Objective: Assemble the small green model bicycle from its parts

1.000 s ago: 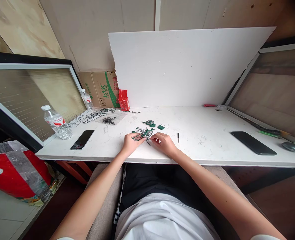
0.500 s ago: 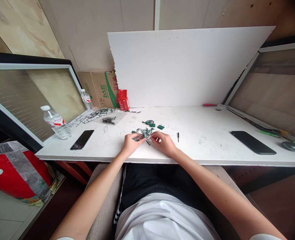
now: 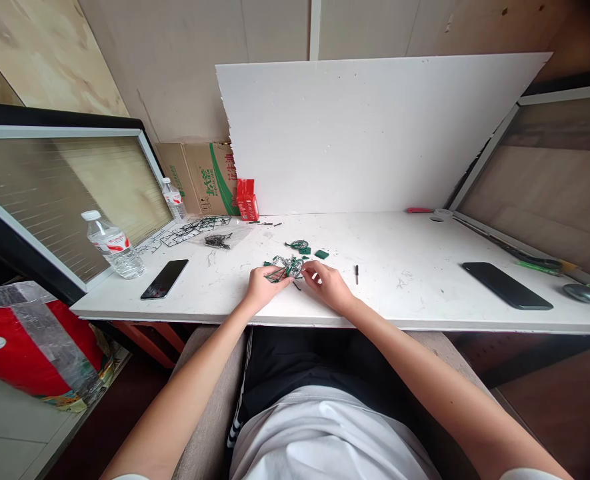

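Observation:
My left hand (image 3: 265, 289) is closed on a small green model bicycle (image 3: 277, 273), its thin frame bars showing above the fingers. Just to the right, my right hand (image 3: 327, 284) is pinched at the model's right side; whatever lies between the fingertips is too small to make out. Beyond the hands lie a green spoked wheel (image 3: 299, 245) and a flat green piece (image 3: 321, 254). A short dark screwdriver-like stick (image 3: 357, 274) rests to the right of my right hand.
On the left are a phone (image 3: 165, 279), a water bottle (image 3: 115, 245), black part frames (image 3: 195, 230) and a clear bag with dark parts (image 3: 218, 241). A red box (image 3: 247, 200) stands behind. A black slab (image 3: 507, 285) and a mouse (image 3: 583, 293) lie right.
The fingers of my right hand have shifted very slightly at the model's right side. My left hand and the model stay in place.

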Action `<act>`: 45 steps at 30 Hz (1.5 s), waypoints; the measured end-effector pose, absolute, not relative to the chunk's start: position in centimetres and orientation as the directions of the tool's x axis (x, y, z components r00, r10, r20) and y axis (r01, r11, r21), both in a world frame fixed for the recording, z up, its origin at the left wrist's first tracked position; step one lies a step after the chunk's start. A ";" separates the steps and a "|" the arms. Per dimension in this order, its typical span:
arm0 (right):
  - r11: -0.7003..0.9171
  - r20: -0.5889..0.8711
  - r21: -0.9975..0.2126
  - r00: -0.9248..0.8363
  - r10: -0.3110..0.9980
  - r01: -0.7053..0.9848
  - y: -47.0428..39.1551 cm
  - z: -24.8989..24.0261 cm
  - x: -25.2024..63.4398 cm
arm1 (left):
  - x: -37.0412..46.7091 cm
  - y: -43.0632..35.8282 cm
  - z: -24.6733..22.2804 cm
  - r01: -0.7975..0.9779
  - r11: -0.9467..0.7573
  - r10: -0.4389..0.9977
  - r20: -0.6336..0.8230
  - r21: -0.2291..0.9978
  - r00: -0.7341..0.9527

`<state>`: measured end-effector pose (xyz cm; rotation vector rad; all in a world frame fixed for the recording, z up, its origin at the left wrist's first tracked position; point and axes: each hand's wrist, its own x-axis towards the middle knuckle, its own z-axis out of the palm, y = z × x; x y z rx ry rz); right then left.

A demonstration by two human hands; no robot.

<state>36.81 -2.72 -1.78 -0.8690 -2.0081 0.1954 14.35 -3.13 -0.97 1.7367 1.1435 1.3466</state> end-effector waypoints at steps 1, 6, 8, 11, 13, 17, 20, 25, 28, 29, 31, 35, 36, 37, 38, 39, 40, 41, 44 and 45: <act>0.733 0.680 -0.455 -0.333 0.653 0.506 -2.7 -1.8 36.8 | 14.3 -3.1 -1.0 0.247 -0.406 0.914 0.396 0.880 0.091; 0.734 0.673 -0.466 -0.340 0.656 0.494 -2.7 -1.8 36.8 | 14.2 -3.0 -1.1 0.260 -0.421 0.907 0.409 0.869 0.101; 0.745 0.680 -0.456 -0.349 0.645 0.487 -2.6 -1.8 36.8 | 14.2 -2.9 -1.2 0.270 -0.431 0.902 0.420 0.861 0.102; 0.762 0.700 -0.440 -0.350 0.622 0.474 -2.6 -1.9 36.9 | 14.2 -2.8 -1.3 0.277 -0.442 0.896 0.432 0.853 0.098; 0.767 0.702 -0.440 -0.354 0.618 0.466 -2.6 -1.9 37.0 | 14.3 -2.8 -1.5 0.281 -0.449 0.892 0.443 0.848 0.090; 0.773 0.698 -0.425 -0.373 0.612 0.471 -2.6 -1.8 37.1 | 14.3 -2.8 -1.8 0.297 -0.510 0.857 0.505 0.807 0.101; 0.772 0.693 -0.415 -0.382 0.611 0.482 -2.8 -1.7 37.1 | 14.2 -2.9 -1.9 0.324 -0.557 0.826 0.550 0.765 0.121; 0.770 0.700 -0.414 -0.371 0.610 0.486 -3.0 -1.5 37.0 | 14.1 -2.9 -2.0 0.351 -0.561 0.821 0.558 0.750 0.121; 0.766 0.695 -0.420 -0.371 0.616 0.486 -3.0 -1.5 37.0 | 14.2 -2.9 -2.0 0.343 -0.559 0.822 0.559 0.755 0.110; 0.765 0.692 -0.425 -0.372 0.619 0.484 -3.0 -1.5 36.9 | 14.2 -2.9 -2.0 0.341 -0.558 0.822 0.558 0.756 0.108; 0.760 0.687 -0.433 -0.368 0.627 0.485 -3.0 -1.5 36.9 | 14.2 -2.9 -2.0 0.337 -0.559 0.823 0.558 0.758 0.107; 0.744 0.681 -0.443 -0.352 0.642 0.500 -3.0 -1.4 36.8 | 14.2 -3.0 -1.9 0.333 -0.562 0.821 0.561 0.758 0.108; 0.743 0.680 -0.442 -0.352 0.643 0.502 -3.0 -1.4 36.8 | 14.2 -3.0 -1.9 0.338 -0.561 0.821 0.560 0.756 0.108; 0.742 0.678 -0.442 -0.353 0.644 0.503 -3.1 -1.4 36.7 | 14.2 -3.0 -1.9 0.344 -0.558 0.822 0.559 0.755 0.108; 0.741 0.676 -0.444 -0.355 0.646 0.504 -3.1 -1.4 36.7 | 14.2 -3.0 -1.8 0.349 -0.556 0.824 0.556 0.755 0.109; 0.739 0.673 -0.447 -0.355 0.649 0.504 -3.1 -1.4 36.7 | 14.2 -3.0 -1.8 0.351 -0.552 0.826 0.553 0.757 0.108; 0.738 0.670 -0.450 -0.356 0.651 0.502 -3.1 -1.3 36.7 | 14.3 -3.0 -1.8 0.350 -0.548 0.829 0.548 0.760 0.108; 0.738 0.668 -0.454 -0.357 0.653 0.500 -3.2 -1.3 36.7 | 14.3 -3.0 -1.8 0.346 -0.544 0.832 0.544 0.764 0.108; 0.750 0.669 -0.452 -0.373 0.643 0.483 -3.1 -1.3 36.8 | 14.3 -3.0 -1.8 0.332 -0.534 0.841 0.530 0.778 0.110; 0.761 0.672 -0.444 -0.385 0.632 0.474 -3.0 -1.4 36.9 | 14.3 -3.0 -1.8 0.329 -0.531 0.843 0.527 0.781 0.109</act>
